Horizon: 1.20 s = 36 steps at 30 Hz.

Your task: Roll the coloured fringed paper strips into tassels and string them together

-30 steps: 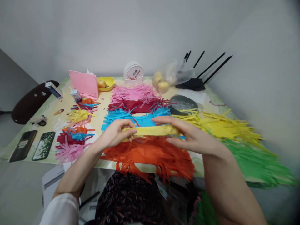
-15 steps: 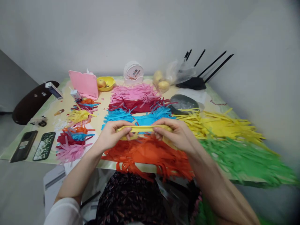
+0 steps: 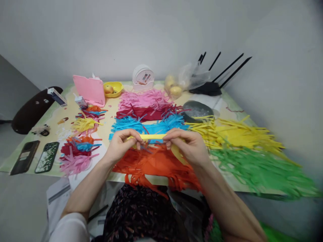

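A narrow yellow strip (image 3: 152, 136) is stretched level between my two hands. My left hand (image 3: 124, 143) pinches one end, and my right hand (image 3: 185, 144) pinches the other, with more yellow material hanging under its fingers. Both hands are above the fringed orange paper (image 3: 156, 163). Just behind them lies fringed blue paper (image 3: 156, 128), then dark red (image 3: 148, 114) and pink (image 3: 145, 100) fringed pieces. To the right are large yellow (image 3: 239, 135) and green (image 3: 262, 169) fringed piles.
Small multicoloured bundles (image 3: 78, 153) and two phones (image 3: 47, 157) lie at left. A pink stand (image 3: 89, 90), yellow bowl (image 3: 118, 89), white round holder (image 3: 143, 77), bagged fruit (image 3: 176, 90) and black router (image 3: 207, 89) stand along the back. A dark green dish (image 3: 196, 111) sits right of centre.
The yellow piece between my hands now shows as a thinner, tighter single strip. My right hand and forearm have shifted and turned slightly.
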Each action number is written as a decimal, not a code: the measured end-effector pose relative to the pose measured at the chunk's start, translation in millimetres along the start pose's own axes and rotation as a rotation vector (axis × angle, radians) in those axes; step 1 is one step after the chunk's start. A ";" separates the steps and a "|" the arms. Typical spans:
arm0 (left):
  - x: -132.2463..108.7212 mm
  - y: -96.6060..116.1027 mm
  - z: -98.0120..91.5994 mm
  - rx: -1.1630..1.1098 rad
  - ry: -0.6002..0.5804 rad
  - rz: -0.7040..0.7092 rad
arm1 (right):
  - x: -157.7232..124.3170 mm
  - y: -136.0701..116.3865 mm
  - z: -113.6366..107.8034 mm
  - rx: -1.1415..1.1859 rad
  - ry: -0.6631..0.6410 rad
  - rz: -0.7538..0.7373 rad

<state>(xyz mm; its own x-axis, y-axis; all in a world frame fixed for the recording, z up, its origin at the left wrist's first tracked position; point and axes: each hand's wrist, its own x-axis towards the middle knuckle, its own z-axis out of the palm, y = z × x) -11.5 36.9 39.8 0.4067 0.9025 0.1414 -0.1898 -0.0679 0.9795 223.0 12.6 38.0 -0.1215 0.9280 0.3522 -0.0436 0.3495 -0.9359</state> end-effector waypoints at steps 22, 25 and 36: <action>1.8 7.1 5.8 0.115 -0.046 -0.108 | -6.3 -4.4 4.1 -0.070 -0.002 0.163; 4.7 2.8 5.2 0.018 -0.048 -0.111 | -4.3 2.1 4.8 0.045 0.046 0.172; 5.1 -3.4 -4.8 0.132 -0.147 -0.062 | 1.2 15.5 8.8 0.106 0.078 0.121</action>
<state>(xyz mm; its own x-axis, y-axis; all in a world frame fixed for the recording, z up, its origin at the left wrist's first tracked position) -13.1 43.8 36.5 0.5417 0.8358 0.0899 -0.0456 -0.0775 0.9959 213.5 18.0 23.9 -0.0548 0.9711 0.2324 -0.1378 0.2231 -0.9650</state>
